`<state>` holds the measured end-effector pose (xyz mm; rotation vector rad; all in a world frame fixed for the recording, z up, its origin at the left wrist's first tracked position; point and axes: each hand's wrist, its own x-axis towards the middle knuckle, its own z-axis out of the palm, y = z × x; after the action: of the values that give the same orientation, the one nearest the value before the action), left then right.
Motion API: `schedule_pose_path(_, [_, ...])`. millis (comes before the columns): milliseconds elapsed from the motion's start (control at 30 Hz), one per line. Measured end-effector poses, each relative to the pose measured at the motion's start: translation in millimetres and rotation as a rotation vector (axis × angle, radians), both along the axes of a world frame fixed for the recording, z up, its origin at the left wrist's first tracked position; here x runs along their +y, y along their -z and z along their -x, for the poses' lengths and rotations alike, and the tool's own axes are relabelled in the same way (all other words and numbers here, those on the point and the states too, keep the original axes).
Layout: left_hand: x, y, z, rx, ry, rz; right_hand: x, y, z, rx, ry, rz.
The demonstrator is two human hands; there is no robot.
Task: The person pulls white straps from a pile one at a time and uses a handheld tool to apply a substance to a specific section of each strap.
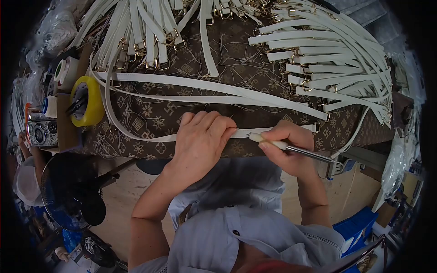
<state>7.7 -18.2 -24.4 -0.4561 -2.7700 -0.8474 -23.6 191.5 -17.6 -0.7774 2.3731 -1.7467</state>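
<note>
A white strap (246, 133) with a metal buckle (317, 128) at its right end lies along the near edge of the patterned cloth. My left hand (202, 136) is closed over it, thumb and index finger pinching near its middle. In my right hand (291, 148) is a pen-like tool (309, 154) with a pale grip and a metal shaft. Its tip points left, close to the strap by my left fingertips; whether it touches cannot be made out. Just beyond my hands run further white straps (205, 85).
Bundles of buckled white straps lie at the back left (148, 27) and right (337, 59). Loose threads litter the brown cloth (191, 54). A yellow tape roll (86, 101) stands at the left edge by a box. A black fan (68, 191) is below left.
</note>
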Motion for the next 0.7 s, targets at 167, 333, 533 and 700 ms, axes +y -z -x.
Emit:
schedule_pose_path(167, [-0.2,3.6,0.8,0.007,0.015,-0.016,-0.9,16.8,2.1,0.008,-0.064,-0.011])
schedule_pose_path(333, [1.0,1.4,2.5,-0.051,0.010,-0.039,-4.7,14.3,2.8,0.022,-0.020,-0.041])
schedule_pose_path(533, [1.7,1.0,3.5,-0.065,0.003,-0.061,-5.2,13.8,3.7,0.057,-0.017,-0.062])
schedule_pose_path(700, [1.4,0.3,3.8,-0.076,0.007,-0.050,-5.8,13.3,4.5,0.076,-0.035,-0.070])
